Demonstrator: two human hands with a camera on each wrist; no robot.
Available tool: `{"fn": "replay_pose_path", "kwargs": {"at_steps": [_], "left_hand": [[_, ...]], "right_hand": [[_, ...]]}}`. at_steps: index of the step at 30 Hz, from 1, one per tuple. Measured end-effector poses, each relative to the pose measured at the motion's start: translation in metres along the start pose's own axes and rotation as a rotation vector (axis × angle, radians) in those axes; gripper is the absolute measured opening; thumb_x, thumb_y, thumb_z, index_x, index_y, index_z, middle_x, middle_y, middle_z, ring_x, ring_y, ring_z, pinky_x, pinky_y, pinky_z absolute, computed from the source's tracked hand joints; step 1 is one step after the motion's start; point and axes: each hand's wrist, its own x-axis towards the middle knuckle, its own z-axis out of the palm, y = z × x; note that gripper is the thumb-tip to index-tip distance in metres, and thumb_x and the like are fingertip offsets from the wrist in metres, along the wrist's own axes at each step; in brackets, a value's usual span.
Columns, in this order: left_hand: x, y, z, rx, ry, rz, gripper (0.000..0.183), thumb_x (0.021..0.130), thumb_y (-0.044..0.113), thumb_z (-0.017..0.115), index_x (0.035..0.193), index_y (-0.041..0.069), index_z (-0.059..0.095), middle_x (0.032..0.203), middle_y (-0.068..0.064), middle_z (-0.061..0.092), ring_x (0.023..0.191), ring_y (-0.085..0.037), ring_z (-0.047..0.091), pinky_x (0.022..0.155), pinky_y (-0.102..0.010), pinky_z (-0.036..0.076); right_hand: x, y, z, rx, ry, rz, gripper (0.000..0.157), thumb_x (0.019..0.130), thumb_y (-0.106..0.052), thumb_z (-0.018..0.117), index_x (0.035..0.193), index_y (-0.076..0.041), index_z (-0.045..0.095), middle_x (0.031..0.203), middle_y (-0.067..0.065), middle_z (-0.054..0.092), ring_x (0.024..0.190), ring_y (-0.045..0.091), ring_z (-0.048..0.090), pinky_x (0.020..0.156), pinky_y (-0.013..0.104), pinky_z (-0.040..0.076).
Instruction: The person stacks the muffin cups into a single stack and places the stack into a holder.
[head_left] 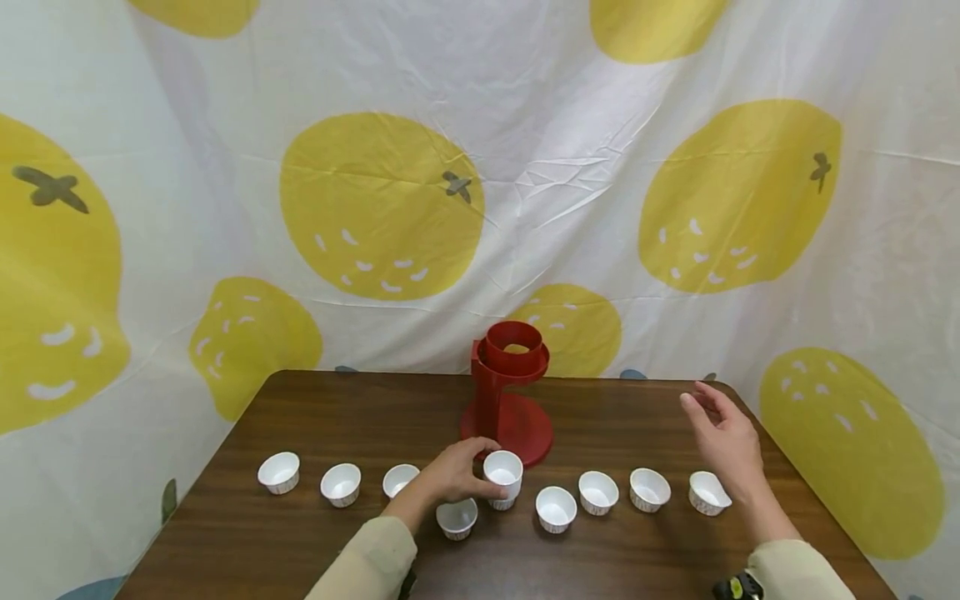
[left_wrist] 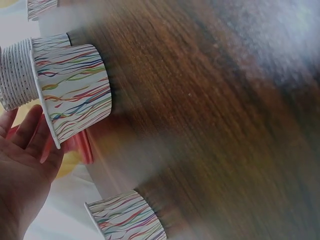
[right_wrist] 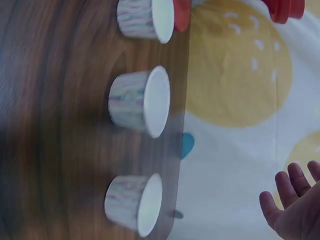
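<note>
In the head view my left hand (head_left: 463, 473) grips a short stack of white paper baking cups (head_left: 503, 477) low over the middle of the table, thumb on the near side. In the left wrist view the stack (left_wrist: 19, 72) shows its close-set rolled rims, partly behind a nearer cup (left_wrist: 75, 92) with coloured wavy lines. Another single cup (head_left: 456, 520) stands just below my left wrist. My right hand (head_left: 729, 446) is raised over the table's right end, fingers loosely bent and holding nothing. Beneath it, nearest, stands the rightmost cup (head_left: 708, 495).
A red stand (head_left: 516, 417) with a round base and a ring-shaped top stands behind the stack. Several single cups form a loose row across the brown wooden table (head_left: 360, 417), including one at the far left (head_left: 279, 473). A lemon-print cloth (head_left: 540, 208) hangs behind.
</note>
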Motion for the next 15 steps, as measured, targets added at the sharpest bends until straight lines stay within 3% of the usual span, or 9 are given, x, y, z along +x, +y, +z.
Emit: {"fn": "replay_pose_path", "kwargs": {"at_steps": [2, 9, 15], "left_hand": [[0.0, 0.0, 0.0, 0.007, 0.003, 0.004, 0.064, 0.077, 0.035, 0.085, 0.129, 0.007, 0.058, 0.121, -0.007, 0.062, 0.114, -0.027, 0.058, 0.097, -0.044, 0.045], [0.001, -0.001, 0.001, 0.008, 0.005, 0.012, 0.06, 0.077, 0.034, 0.085, 0.126, 0.008, 0.06, 0.118, -0.004, 0.064, 0.11, -0.023, 0.058, 0.096, -0.042, 0.046], [0.0, -0.001, 0.003, 0.019, 0.011, 0.006, 0.058, 0.077, 0.033, 0.086, 0.123, 0.007, 0.061, 0.114, -0.004, 0.064, 0.107, -0.023, 0.059, 0.094, -0.042, 0.047]], "right_hand": [[-0.001, 0.006, -0.005, -0.018, -0.002, 0.011, 0.056, 0.101, -0.043, 0.054, 0.141, -0.004, 0.052, 0.128, 0.02, 0.06, 0.099, -0.002, 0.048, 0.08, 0.022, 0.039], [-0.008, 0.032, -0.018, -0.067, -0.035, 0.034, 0.059, 0.102, -0.043, 0.051, 0.141, 0.002, 0.049, 0.131, 0.026, 0.057, 0.114, 0.036, 0.054, 0.08, 0.03, 0.038], [-0.015, 0.061, -0.028, -0.11, -0.138, 0.047, 0.065, 0.101, -0.044, 0.052, 0.14, 0.008, 0.045, 0.13, 0.032, 0.054, 0.116, 0.043, 0.053, 0.078, 0.029, 0.04]]}}
